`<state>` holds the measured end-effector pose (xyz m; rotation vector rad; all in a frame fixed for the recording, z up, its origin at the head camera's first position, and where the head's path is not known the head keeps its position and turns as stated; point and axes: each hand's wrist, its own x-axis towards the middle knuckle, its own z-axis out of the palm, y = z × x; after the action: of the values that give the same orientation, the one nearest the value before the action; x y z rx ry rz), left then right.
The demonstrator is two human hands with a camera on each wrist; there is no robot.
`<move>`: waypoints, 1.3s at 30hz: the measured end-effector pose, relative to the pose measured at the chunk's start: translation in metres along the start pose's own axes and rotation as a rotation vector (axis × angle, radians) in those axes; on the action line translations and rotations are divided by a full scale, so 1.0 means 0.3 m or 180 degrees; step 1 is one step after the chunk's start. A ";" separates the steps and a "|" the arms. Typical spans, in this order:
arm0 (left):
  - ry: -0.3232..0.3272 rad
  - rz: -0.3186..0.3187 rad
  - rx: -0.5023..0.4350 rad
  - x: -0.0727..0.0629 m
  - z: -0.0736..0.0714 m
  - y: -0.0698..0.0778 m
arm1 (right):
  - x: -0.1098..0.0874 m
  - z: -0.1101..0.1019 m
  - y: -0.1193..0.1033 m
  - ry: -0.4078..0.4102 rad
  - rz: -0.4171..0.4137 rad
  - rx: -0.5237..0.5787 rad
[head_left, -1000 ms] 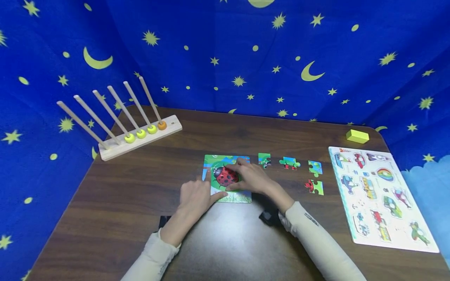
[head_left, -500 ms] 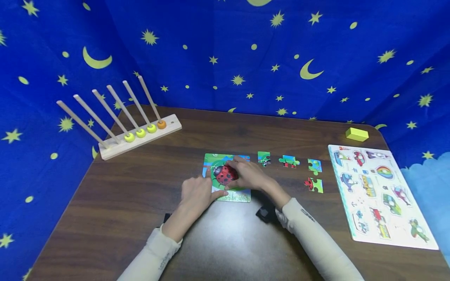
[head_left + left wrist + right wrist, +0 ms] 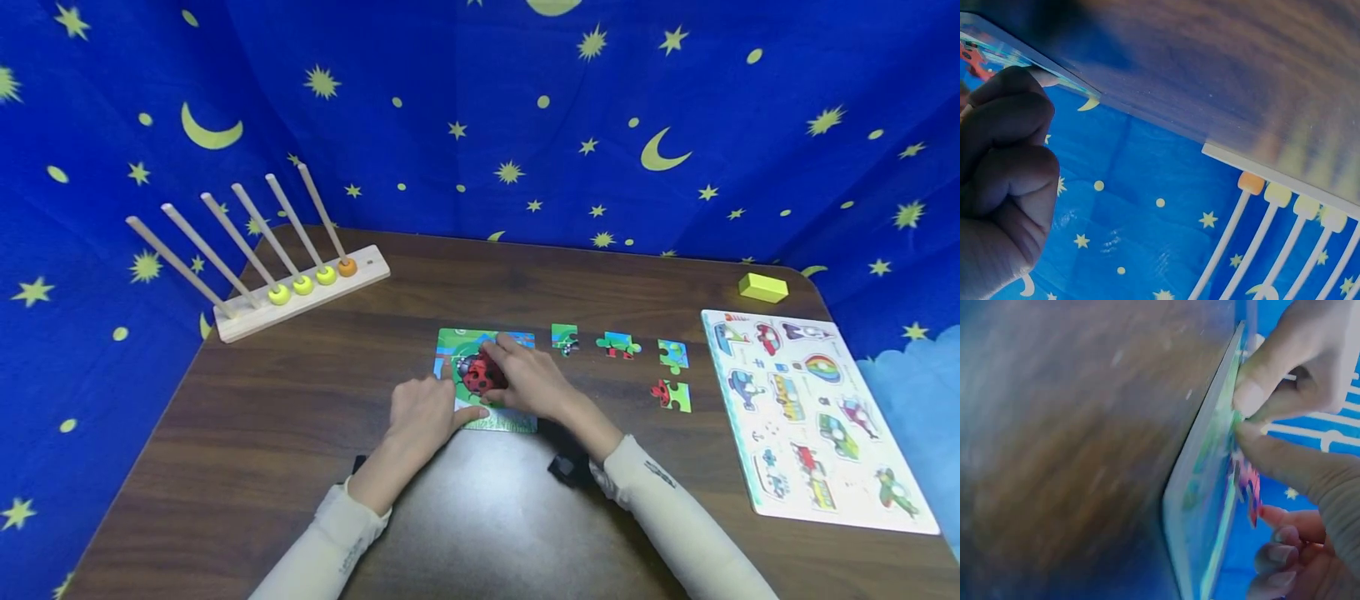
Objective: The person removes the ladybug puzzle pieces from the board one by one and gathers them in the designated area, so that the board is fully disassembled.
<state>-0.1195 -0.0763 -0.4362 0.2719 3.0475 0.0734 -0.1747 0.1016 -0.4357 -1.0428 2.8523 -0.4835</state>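
A small puzzle board (image 3: 501,421) with a red ladybug picture lies at the table's middle. My left hand (image 3: 422,413) lies at its left edge, index finger straight, thumb stretched along the lower part. The left wrist view shows its other fingers (image 3: 1016,125) folded. From the right, my right hand (image 3: 536,379) reaches over the board. It pinches a red ladybug puzzle piece (image 3: 1251,487), which the right wrist view shows tilted up from the board; in the head view those fingers partly cover it. The right thumb (image 3: 1291,456) is close to the left thumb (image 3: 1250,397).
Several loose puzzle pieces (image 3: 618,344) lie right of the board. Farther right is a white picture board (image 3: 862,492), with a yellow block (image 3: 763,288) behind it. At the back left stands a wooden peg rack (image 3: 372,262) with beads. A starry blue curtain (image 3: 450,67) hangs behind.
The right hand's fingers have shifted slightly left and now cover more of the ladybug's right side. The left hand stays at the board's edge with hardly any movement.
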 end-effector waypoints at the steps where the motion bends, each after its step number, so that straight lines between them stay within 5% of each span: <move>1: -0.0017 -0.0007 -0.0004 0.001 0.000 0.000 | 0.003 0.002 0.005 -0.0044 0.0029 0.0067; 12: -0.0095 -0.0049 -0.0070 -0.003 -0.003 -0.003 | 0.018 0.008 0.038 -0.0415 0.0174 0.0562; 24: -0.0072 -0.0087 -0.0105 -0.003 0.009 -0.007 | 0.036 0.007 0.061 -0.0339 -0.0182 -0.0005; 32: 0.0037 -0.0011 -0.0184 -0.006 0.016 -0.003 | 0.026 -0.004 0.079 -0.0282 -0.0276 0.0020; 39: -0.0092 -0.0051 -0.0202 -0.001 0.016 -0.007 | -0.015 -0.037 0.088 -0.0262 -0.0213 0.0045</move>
<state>-0.1191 -0.0782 -0.4411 0.2419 3.0116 0.1633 -0.1895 0.1264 -0.4336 -1.1316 2.7463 -0.4535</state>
